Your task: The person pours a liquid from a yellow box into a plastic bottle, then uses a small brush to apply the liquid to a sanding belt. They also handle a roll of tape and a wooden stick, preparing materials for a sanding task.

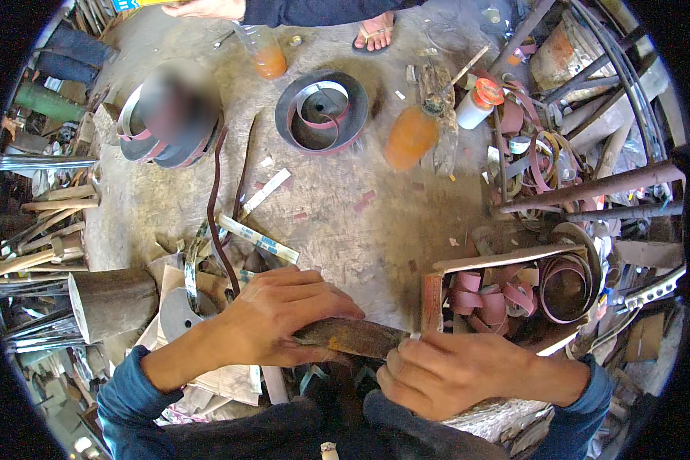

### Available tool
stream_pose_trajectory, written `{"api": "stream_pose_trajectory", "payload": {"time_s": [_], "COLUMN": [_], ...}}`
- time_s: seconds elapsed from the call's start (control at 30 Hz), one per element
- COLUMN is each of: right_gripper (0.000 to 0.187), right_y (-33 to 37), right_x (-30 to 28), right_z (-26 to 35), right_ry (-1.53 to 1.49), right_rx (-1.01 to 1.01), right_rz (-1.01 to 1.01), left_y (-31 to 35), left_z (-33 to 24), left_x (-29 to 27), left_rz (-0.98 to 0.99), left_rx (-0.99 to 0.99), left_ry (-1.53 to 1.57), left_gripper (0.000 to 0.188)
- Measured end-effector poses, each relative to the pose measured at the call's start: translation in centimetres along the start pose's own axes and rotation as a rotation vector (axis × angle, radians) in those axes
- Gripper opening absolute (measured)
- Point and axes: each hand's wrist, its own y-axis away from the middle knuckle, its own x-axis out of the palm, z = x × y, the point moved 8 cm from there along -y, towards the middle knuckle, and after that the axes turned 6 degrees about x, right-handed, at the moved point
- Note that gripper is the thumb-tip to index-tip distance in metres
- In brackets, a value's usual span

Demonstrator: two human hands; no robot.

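Note:
Above my lap, my left hand (295, 310) and my right hand (452, 372) grip a dark brown, elongated piece (353, 337) from its two ends. Worn orange-brown patches show on its side; I cannot tell whether it is wood or rusty metal. The fingers of my left hand close over its left end, thumb below. My right hand is curled round the other end, hiding it. Just right of my right hand stands a cardboard box (432, 307) of reddish abrasive strips (492, 310). A long thin brown strip (217, 203) reaches down toward my left hand.
Beyond lie a round black tray (284, 107) with a coiled strip, a bottle of orange liquid (268, 57), an orange container (412, 138) and a white jar (475, 111). A log (115, 307) stands left. Another person's hand (207, 8) and sandalled foot (376, 32) show at the top.

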Motion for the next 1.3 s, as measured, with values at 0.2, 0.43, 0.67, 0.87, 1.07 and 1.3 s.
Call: {"api": "stream_pose_trajectory", "payload": {"time_s": [0.2, 0.43, 0.67, 0.87, 1.07, 1.3], "right_gripper": [0.027, 0.029, 0.034, 0.037, 0.031, 0.021], "right_y": [1.9, 2.8, 3.8, 2.7, 1.4, 0.6], "right_x": [0.2, 1.3, 0.2, -0.9, -1.7, -1.3], "right_z": [-3.3, -0.6, -2.4, -2.8, -1.3, 0.2], "right_ry": [-0.454, -0.102, -0.447, -0.366, -0.098, 0.055], "right_rx": [0.509, 0.262, 0.345, 0.208, 0.065, -0.072], "right_rz": [-0.335, -0.298, -0.406, -0.234, -0.184, 0.006], "left_y": [0.7, 0.7, 1.0, 1.0, 0.6, 0.7], "left_z": [0.0, -1.3, -1.3, -0.7, 0.3, -0.3], "left_x": [-0.7, -1.0, 0.0, 0.5, 1.0, 1.0], "left_rz": [-0.128, -0.189, -0.139, -0.172, -0.129, -0.072], "left_rx": [-0.085, 0.035, 0.004, -0.126, -0.242, -0.232], "left_ry": [-0.038, -0.045, -0.002, 0.098, 0.258, 0.149], "left_gripper": [0.048, 0.057, 0.057, 0.058, 0.063, 0.062]}}
